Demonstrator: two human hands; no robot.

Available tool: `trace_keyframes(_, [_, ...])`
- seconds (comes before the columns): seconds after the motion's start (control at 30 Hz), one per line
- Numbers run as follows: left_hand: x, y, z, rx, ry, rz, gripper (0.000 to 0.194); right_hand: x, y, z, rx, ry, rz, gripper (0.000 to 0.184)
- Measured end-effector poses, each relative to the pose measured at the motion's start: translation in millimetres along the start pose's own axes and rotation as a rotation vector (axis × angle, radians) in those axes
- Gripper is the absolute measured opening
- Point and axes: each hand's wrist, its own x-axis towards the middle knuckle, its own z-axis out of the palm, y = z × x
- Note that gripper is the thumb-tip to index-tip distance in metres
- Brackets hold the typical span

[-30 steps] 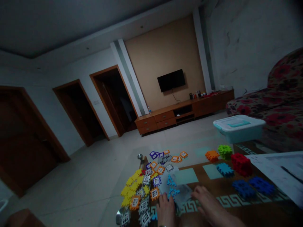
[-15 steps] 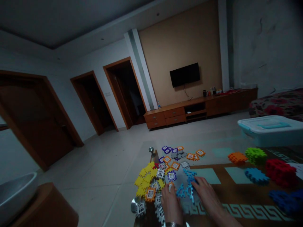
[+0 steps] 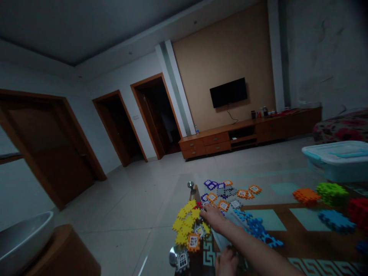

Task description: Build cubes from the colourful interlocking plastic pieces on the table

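Note:
My right hand (image 3: pixel 213 217) reaches across to the left, its fingers bent down among the interlocking window tiles; whatever they pinch is hidden beneath them. Low at the bottom edge, my left hand (image 3: pixel 227 262) has curled fingers, and its contents are out of sight. A flat grey sheet-like thing (image 3: pixel 221 238) lies between the hands, partly under my right forearm. Yellow interlocking tiles (image 3: pixel 184 222) form a pile left of my right hand. Below them are an orange window tile (image 3: pixel 193 242) and a grey window tile (image 3: pixel 182 260). Light-blue interlocking pieces (image 3: pixel 258 227) lie beyond my right forearm.
Purple, orange and grey tiles (image 3: pixel 230 191) are scattered at the table's far end. Orange (image 3: pixel 306 196), lime-green (image 3: pixel 332 193), blue (image 3: pixel 336 221) and red (image 3: pixel 359 212) stacks stand right. Behind them is a lidded storage box (image 3: pixel 336 165). Metal table fittings (image 3: pixel 173 256) mark the left edge.
My right hand has moved left from the light-blue pieces to the window tiles. My left hand has drawn back toward the bottom edge. Several grey window tiles near it no longer show. The view has shifted.

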Motion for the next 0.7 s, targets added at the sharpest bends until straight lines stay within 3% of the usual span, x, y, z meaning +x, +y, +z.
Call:
trace_keyframes(0.07, [-0.1,-16.3,-14.3,0.008,0.01,0.012,0.056,2.0,1.3,0.5,-0.008,-0.006,0.02,0.035])
trace_keyframes(0.13, [0.0,-39.9,-32.8,0.033,0.074,-0.061,0.059,2.0,1.3,-2.0,-0.008,-0.016,0.043,0.04])
trace_keyframes(0.2, [0.2,-64.1,-49.2,0.104,0.228,-0.269,0.049,-0.5,0.2,-6.5,0.0,-0.023,0.067,0.053])
trace_keyframes(0.3, [0.0,-89.8,-62.6,0.19,0.327,-0.458,0.035,-15.8,0.2,-13.7,0.023,-0.023,0.098,0.07])
trace_keyframes(0.43, [-1.3,-101.9,-66.8,0.191,0.3,-0.481,0.025,-67.6,11.9,-17.8,0.216,-0.088,-0.05,0.072])
trace_keyframes(0.57, [-3.4,-102.8,-70.2,0.094,0.193,-0.455,0.034,-121.4,29.3,-16.6,0.322,-0.097,-0.175,0.061])
trace_keyframes(0.7, [-7.0,-97.8,-69.9,-0.058,0.113,-0.331,0.043,-135.8,36.2,-15.4,0.316,-0.133,-0.172,0.054])
